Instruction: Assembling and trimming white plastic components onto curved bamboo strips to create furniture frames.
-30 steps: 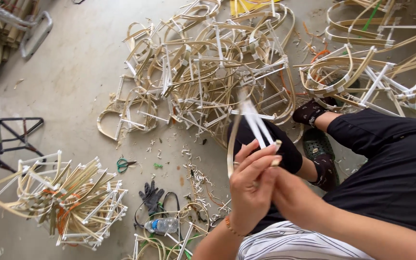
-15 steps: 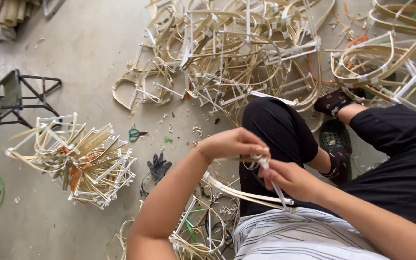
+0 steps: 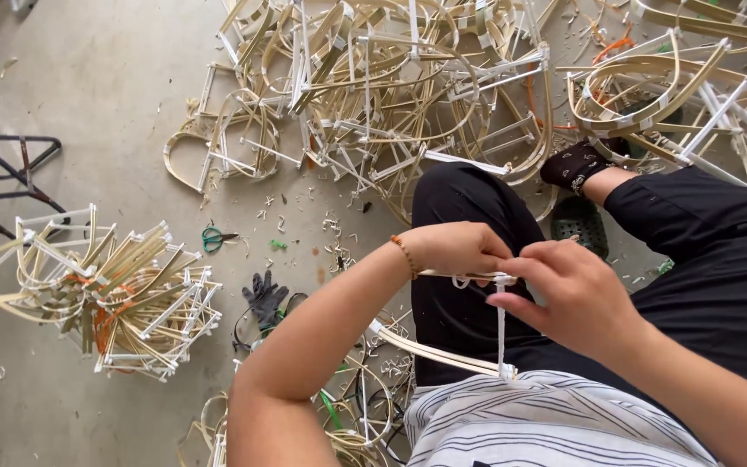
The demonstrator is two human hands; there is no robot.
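Observation:
My left hand [image 3: 456, 249] and my right hand [image 3: 568, 298] meet over my lap, both closed on a small frame of thin bamboo strips [image 3: 443, 350]. A horizontal strip runs between the two hands, and a white strip drops straight down from the joint at my right fingers to my striped shirt. Pale binding is looped around that joint. Another bent strip of the frame curves off under my left forearm. An orange bead bracelet [image 3: 404, 253] circles my left wrist.
A big heap of bamboo frames [image 3: 373, 95] covers the floor ahead, with more at the right [image 3: 693, 86]. A stacked bundle of frames [image 3: 105, 294] lies at the left beside a folding stool [image 3: 2, 186]. Green scissors [image 3: 213, 238] and a dark glove [image 3: 263, 297] lie on the concrete.
The bamboo piece, held up vertically a second ago, has been brought down to my lap. Both hands have closed in on one joint of it. The camera has dipped slightly.

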